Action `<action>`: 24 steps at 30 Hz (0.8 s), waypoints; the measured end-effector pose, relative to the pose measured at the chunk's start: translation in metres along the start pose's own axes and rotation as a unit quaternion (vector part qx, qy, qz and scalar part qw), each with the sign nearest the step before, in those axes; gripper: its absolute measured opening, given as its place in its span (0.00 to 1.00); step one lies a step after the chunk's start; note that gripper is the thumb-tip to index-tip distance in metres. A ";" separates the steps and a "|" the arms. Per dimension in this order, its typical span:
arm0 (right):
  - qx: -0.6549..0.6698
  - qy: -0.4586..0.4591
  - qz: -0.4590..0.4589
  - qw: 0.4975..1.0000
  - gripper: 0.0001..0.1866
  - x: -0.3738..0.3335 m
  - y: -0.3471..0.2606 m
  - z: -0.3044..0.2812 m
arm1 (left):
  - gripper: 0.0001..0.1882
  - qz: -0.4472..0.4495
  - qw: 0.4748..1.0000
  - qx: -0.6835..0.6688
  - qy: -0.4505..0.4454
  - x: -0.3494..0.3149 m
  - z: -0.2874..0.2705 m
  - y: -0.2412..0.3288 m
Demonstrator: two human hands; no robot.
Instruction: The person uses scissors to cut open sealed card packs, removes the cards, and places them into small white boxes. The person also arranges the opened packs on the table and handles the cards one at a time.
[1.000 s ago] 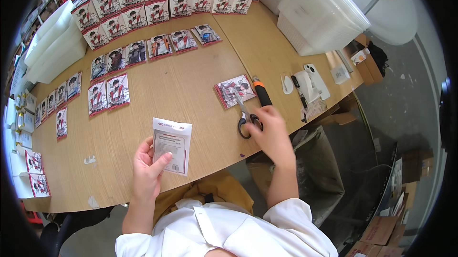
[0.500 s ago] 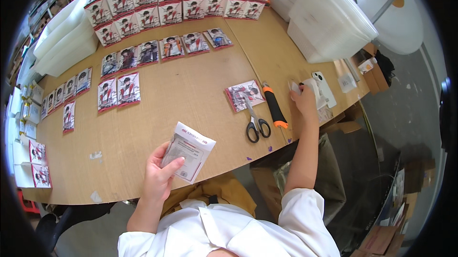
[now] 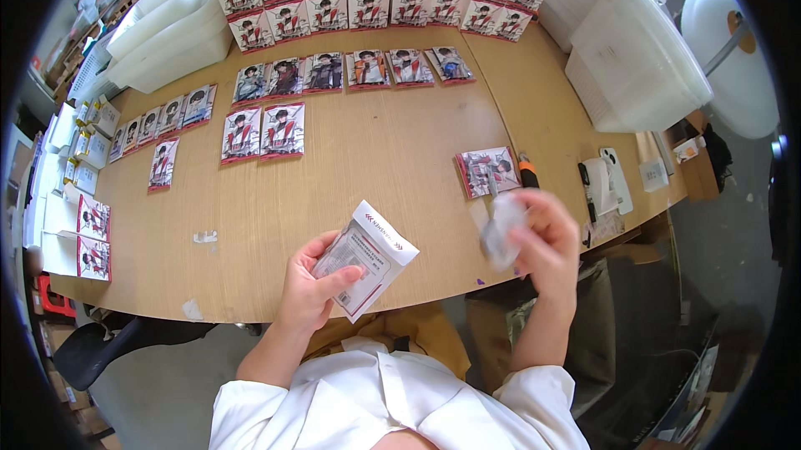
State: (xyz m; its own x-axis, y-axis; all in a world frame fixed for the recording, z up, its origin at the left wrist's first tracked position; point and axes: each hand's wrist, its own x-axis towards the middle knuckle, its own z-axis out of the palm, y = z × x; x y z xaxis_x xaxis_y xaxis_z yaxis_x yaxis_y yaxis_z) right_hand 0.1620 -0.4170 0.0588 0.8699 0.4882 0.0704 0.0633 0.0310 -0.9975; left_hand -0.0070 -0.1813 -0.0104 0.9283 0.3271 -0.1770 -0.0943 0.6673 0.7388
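Note:
My left hand [image 3: 309, 287] grips a flat white-and-grey packet [image 3: 367, 258] by its lower left side, thumb on top, with its printed text side facing up. To the right, my right hand [image 3: 551, 241] is closed on a small pale, translucent-looking piece [image 3: 502, 235], blurred by motion. Its kind cannot be made out. Just beyond that hand lies an illustrated red-and-white packet [image 3: 477, 168], with the scissors' blades [image 3: 492, 181] resting over it. The scissors' handles are hidden behind the pale piece and my hand. An orange-and-black handled tool [image 3: 527, 173] lies beside them, partly covered.
Illustrated packets [image 3: 323, 73] lie in rows across the table [image 3: 359, 149]. Stacked illustrated boxes [image 3: 370, 9] line the far edge. White plastic bins [image 3: 638, 62] stand at the far right, others [image 3: 171, 32] at the far left. A black marker [image 3: 587, 193] and a white phone [image 3: 617, 179] lie right.
My right hand has moved left from beside the phone, bringing the pale piece near the scissors. My left hand still holds the packet. The whole view has shifted.

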 end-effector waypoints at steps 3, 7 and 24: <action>0.021 -0.173 0.017 0.985 0.18 -0.022 -0.013 0.021 | 0.27 0.026 0.999 0.021 0.008 -0.003 0.003 0.004; 0.008 -0.185 0.000 0.983 0.18 -0.026 -0.015 0.027 | 0.27 0.054 0.997 0.046 0.000 -0.004 0.005 0.007; -0.047 -0.204 -0.035 0.977 0.18 -0.024 -0.020 0.030 | 0.27 0.086 0.993 0.080 -0.011 -0.012 0.000 0.014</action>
State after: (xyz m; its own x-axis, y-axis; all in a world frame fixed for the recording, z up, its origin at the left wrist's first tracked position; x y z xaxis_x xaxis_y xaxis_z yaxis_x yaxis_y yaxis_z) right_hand 0.1249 -0.4032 0.0765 0.5950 0.7959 0.1119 0.1764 0.0065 -0.9843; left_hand -0.0199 -0.1762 0.0020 0.9111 0.4113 -0.0270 -0.1946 0.4872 0.8513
